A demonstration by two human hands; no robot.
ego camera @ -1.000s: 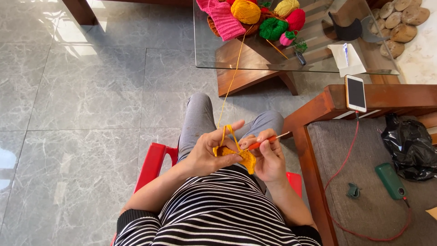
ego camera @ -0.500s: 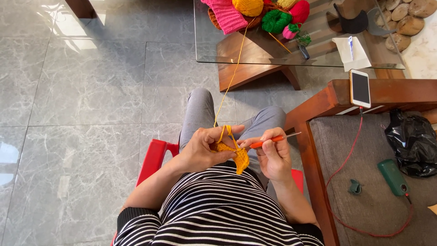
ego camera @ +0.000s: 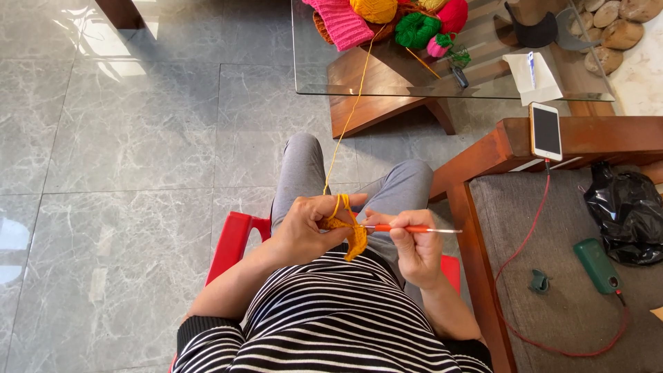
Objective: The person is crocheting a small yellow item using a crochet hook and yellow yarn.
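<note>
Head view, looking down at your lap. Your left hand [ego camera: 304, 228] pinches a small orange crocheted piece [ego camera: 351, 235] between thumb and fingers, with the orange yarn strand [ego camera: 345, 131] looped over the forefinger; the grip is clamped on the piece. Your right hand [ego camera: 413, 252] is folded around a crochet hook [ego camera: 411, 228] with an orange handle and a thin metal shaft, its working end at the edge of the piece. The piece hangs just above your knees, between both hands.

The strand runs taut up to a yellow yarn ball [ego camera: 373, 8] on the glass counter [ego camera: 387, 88], beside a pink knitted piece [ego camera: 342, 26], a green ball [ego camera: 416, 29] and a red ball [ego camera: 452, 14].

Risks, as a judgement: the strand crosses the hard glass edge, so a firm pull could drag the ball off the counter or snag the soft, fuzzy yarn; loose tension on the forefinger could let the loop slip off the smooth hook.

To your right, a phone [ego camera: 545, 130] rests on a polished wooden armrest [ego camera: 594, 135], with a red cable [ego camera: 532, 228] trailing over a coarse grey cushion [ego camera: 552, 207]. The floor [ego camera: 124, 138] is glossy grey marble tile.
</note>
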